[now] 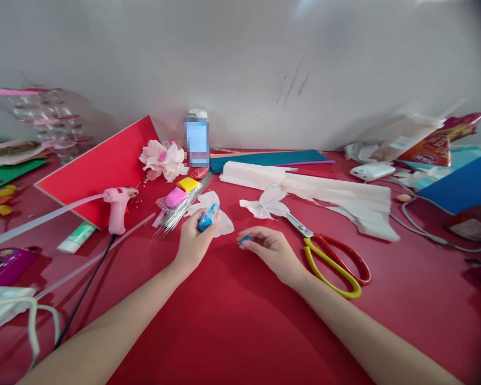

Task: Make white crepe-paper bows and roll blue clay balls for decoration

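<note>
My left hand point(193, 240) is closed around a small blue tube point(207, 218), likely a glue stick, held over a white paper petal point(223, 219) on the red table point(232, 321). My right hand point(269, 247) rests on the table and pinches a small blue cap point(243, 240) between thumb and fingers. Red and yellow scissors point(328, 254) lie just right of my right hand. Another white paper cutout point(266, 203) lies by the scissor blades.
A pink glue gun point(118, 206) with a black cord point(84, 291) stands at the left, beside a red board point(100, 171). Folded white crepe paper point(324, 190), a paper flower point(163, 159), wires point(182, 208), a white charger point(372, 171) and cables point(425, 230) lie around.
</note>
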Available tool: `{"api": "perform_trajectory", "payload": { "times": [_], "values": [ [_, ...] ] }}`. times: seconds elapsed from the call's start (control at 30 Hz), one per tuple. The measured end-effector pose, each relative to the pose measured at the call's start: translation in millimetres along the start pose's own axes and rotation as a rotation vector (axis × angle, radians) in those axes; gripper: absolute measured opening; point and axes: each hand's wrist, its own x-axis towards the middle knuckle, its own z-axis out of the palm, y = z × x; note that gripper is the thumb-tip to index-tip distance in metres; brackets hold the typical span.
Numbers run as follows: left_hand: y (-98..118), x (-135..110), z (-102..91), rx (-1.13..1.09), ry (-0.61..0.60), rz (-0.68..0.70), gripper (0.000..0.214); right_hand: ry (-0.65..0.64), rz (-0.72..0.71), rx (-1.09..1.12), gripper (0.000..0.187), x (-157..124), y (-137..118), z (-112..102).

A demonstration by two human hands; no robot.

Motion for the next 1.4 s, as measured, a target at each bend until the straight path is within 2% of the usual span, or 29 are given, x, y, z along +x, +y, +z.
{"api": "perform_trajectory", "payload": {
  "times": [0.13, 0.27, 0.33, 0.5, 0.63, 0.8, 0.97, 1.13, 1.23, 1.33, 1.4],
  "values": [
    [-5, 3, 0.4, -0.041, -0.005, -0.019, 0.018, 0.012, 0.09, 0.061, 0.021, -1, -3, -1],
    [-3, 2, -1.1, 0.01, -0.027, 0.002, 0.018, 0.123, 0.237, 0.168, 0.033, -1, -9, -3],
    [-2, 1, -2.5, 0.054, -0.045, 0.03, 0.018, 0.166, 0.264, 0.234, 0.032, 0, -11, -6],
    [-4, 1, -5.0, 0.097, -0.05, 0.074, 0.017, 0.205, 0.231, 0.337, 0.032, 0, -12, -14],
    [-4, 2, -5.1, 0.102, -0.049, 0.073, 0.016, 0.231, 0.172, 0.275, 0.023, -1, -11, -17],
    [-1, -1, -4.3, 0.122, -0.081, 0.129, 0.015, 0.19, 0.22, 0.318, 0.023, -2, -9, -18],
    [0, -4, -3.4, 0.13, -0.158, 0.266, 0.014, 0.074, 0.149, 0.335, 0.033, -1, -8, -15],
    [0, -5, -2.8, 0.117, -0.211, 0.369, 0.014, 0.103, 0.163, 0.205, 0.02, -2, -11, -14],
    [0, -7, -3.0, 0.112, -0.239, 0.394, 0.012, 0.097, 0.179, 0.178, 0.022, -3, -12, -14],
    [-1, -7, -3.3, 0.123, -0.245, 0.4, 0.01, 0.038, 0.13, 0.186, 0.031, -4, -11, -13],
    [-1, -8, -3.2, 0.129, -0.244, 0.397, 0.009, -0.001, 0.1, 0.159, 0.028, -4, -10, -13]
  ]
}}
